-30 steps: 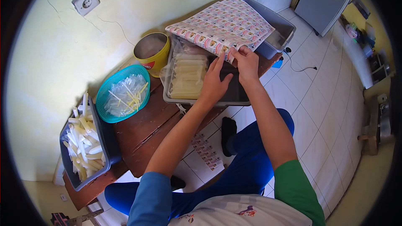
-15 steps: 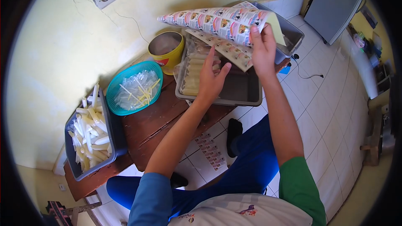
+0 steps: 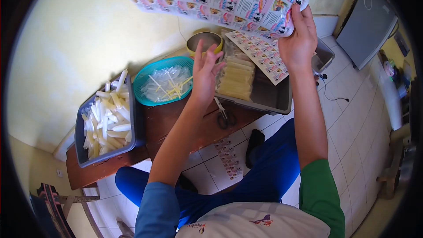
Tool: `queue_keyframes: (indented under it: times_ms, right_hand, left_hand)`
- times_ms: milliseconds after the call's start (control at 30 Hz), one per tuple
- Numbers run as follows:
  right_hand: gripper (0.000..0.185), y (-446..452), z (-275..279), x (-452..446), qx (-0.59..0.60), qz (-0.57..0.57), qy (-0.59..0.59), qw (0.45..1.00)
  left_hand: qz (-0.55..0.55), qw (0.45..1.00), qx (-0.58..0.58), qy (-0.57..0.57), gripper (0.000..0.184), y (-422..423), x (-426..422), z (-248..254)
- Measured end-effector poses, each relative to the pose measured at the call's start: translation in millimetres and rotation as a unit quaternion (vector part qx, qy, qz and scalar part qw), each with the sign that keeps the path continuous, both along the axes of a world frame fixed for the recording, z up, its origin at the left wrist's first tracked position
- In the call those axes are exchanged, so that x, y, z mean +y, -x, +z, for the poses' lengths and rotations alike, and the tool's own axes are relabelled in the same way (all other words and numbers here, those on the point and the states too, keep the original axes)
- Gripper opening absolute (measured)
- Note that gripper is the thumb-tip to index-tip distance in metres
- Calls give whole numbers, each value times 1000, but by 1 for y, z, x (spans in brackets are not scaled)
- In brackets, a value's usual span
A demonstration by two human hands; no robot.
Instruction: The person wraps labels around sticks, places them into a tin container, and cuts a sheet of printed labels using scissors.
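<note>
My right hand (image 3: 300, 39) pinches the right edge of a large, curling sheet of printed labels (image 3: 224, 0), raised above the table. My left hand (image 3: 205, 72) hangs in the air with its fingers apart, holding nothing, in front of the yellow tub (image 3: 205, 43). Below the raised sheet, a second label sheet (image 3: 260, 55) lies slantwise over a grey tray (image 3: 282, 98). Inside that tray, packed pale-yellow sticks in clear plastic (image 3: 235, 78) fill the left side.
A teal basket (image 3: 142, 72) holds clear plastic bags and thin yellow-white strips. Left of it, a grey bin (image 3: 139, 125) is heaped with pale filled tubes. Scissors (image 3: 225, 115) lie on the brown wooden table (image 3: 165, 121). A label strip (image 3: 229, 161) lies on the tiled floor.
My right hand has lifted the large sheet up and away from the tray, leaving the other sheet behind. My left hand has moved left, off the tray. The camera view has shifted too.
</note>
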State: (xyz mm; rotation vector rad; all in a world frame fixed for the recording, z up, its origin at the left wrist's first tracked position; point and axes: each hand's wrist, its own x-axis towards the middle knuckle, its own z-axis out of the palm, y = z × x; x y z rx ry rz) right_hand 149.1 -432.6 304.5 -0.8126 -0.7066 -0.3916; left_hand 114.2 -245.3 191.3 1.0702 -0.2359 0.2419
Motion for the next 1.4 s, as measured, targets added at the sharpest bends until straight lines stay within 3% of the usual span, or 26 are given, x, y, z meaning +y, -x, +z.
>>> queue_keyframes:
  times_ms: [33, 100, 167, 267, 333, 367, 433, 533, 733, 967, 1033, 1167, 1233, 1400]
  right_hand:
    - [31, 4, -2, 8, -30, 27, -3, 999]
    - [32, 14, -11, 28, -33, 40, 1, 999]
    - [33, 19, -27, 49, -36, 56, 6, 998]
    - [31, 24, -67, 84, 22, 87, 1, 996]
    - [20, 30, -97, 103, 192, 86, -33, 977]
    - [20, 29, -119, 109, 191, 94, -32, 977]
    - [21, 26, -163, 113, 294, 58, 66, 952]
    - [19, 43, -190, 117, 371, 119, 109, 914]
    - [28, 71, -204, 115, 445, 185, 187, 856]
    - [44, 66, -225, 122, 392, 113, 229, 884]
    - [58, 63, -231, 121, 345, 2, 323, 881]
    - [69, 66, -232, 117, 324, -13, 379, 867]
    - [73, 71, -226, 118, 338, 53, 323, 883]
    - [82, 79, -230, 111, 316, 13, 379, 870]
  left_hand:
    - [7, 1000, -1, 0, 77, 7, 9, 4]
    - [30, 993, -108, -22, 75, 22, 28, 7]
    - [48, 991, -121, -17, 78, 35, 51, 5]
    - [123, 990, -56, 38, 67, 54, 84, -13]
    - [137, 989, -8, 60, 60, 67, 105, -29]
    - [142, 985, 39, 84, 53, 73, 115, -38]
    - [157, 979, 50, 117, 45, 89, 130, -63]
    - [181, 957, 183, 134, 25, 121, 132, -83]
    - [295, 922, 219, 118, 25, 172, 119, -121]
    - [369, 894, 223, 126, 24, 183, 99, -129]
    - [383, 888, 214, 138, 23, 186, 93, -129]
    - [341, 896, 253, 130, 26, 189, 83, -125]
    - [342, 896, 250, 135, 26, 189, 82, -127]
    - [301, 914, 268, 56, 23, 204, 77, -126]
